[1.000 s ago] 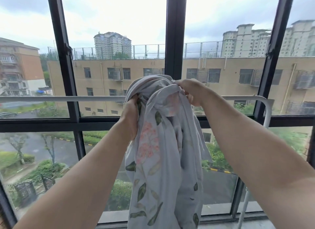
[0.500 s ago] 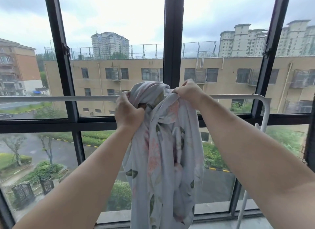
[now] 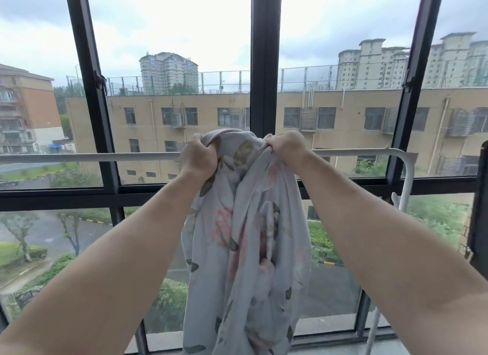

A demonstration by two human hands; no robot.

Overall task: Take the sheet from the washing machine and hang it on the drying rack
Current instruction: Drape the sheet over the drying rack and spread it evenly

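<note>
Sheet (image 3: pixel 248 249) fabric is bunching in both fists: I'm clenching my left hand (image 3: pixel 198 159) and right hand (image 3: pixel 286 148) tight around its top, which is hanging at the drying rack (image 3: pixel 92 157) rail, before the window frame (image 3: pixel 265 58).

Sheet (image 3: pixel 245 249): bunched, so its outline is unreadable. The lower end is cut off by the bottom edge.

Left grip (image 3: pixel 198 160), right grip (image 3: pixel 287 147): only the backs show. The fingertips are buried in folds at the top of the bunch.

Drying rack rail (image 3: pixel 87 157): the stretch behind both grips and the cloth is hidden. Cannot tell whether the sheet lies over it or hangs in front. The left end runs out of frame.

Rack leg (image 3: pixel 405 185): the middle is hidden behind the right forearm (image 3: pixel 383 235), and the foot is cut off at the bottom.
</note>
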